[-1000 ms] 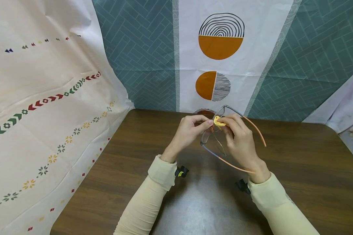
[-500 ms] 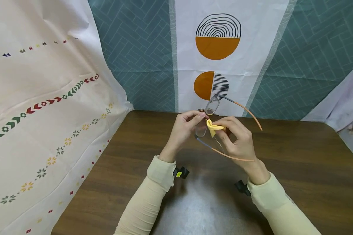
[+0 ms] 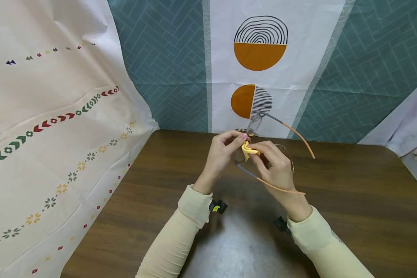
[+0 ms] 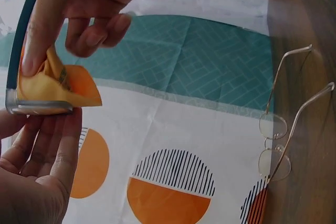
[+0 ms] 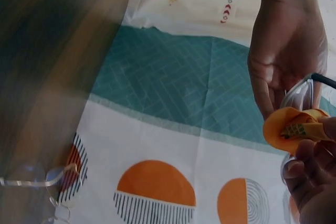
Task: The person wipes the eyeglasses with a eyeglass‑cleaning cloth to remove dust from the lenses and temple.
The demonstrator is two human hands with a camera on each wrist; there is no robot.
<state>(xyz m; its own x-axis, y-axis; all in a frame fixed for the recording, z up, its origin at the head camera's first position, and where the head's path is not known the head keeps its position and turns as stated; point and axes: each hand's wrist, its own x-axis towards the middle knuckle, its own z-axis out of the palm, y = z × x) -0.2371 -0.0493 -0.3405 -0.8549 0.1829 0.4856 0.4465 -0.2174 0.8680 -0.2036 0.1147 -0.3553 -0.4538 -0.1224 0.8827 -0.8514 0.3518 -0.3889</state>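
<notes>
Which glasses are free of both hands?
The thin gold-wire pair; the left hand holds the other pair, whose arms are blue and orange.

Room above table (image 3: pixel 135 200), leftward; gold-framed glasses (image 4: pixel 273 127) obstruct beyond right hand (image 3: pixel 277 166).

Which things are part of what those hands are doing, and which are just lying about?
Part of the job:
Orange-tipped glasses, held by the left hand
Yellow cloth, pinched against those glasses by the right hand

Just there:
Thin wire glasses, on the wooden table
Patterned backdrop, hanging behind
</notes>
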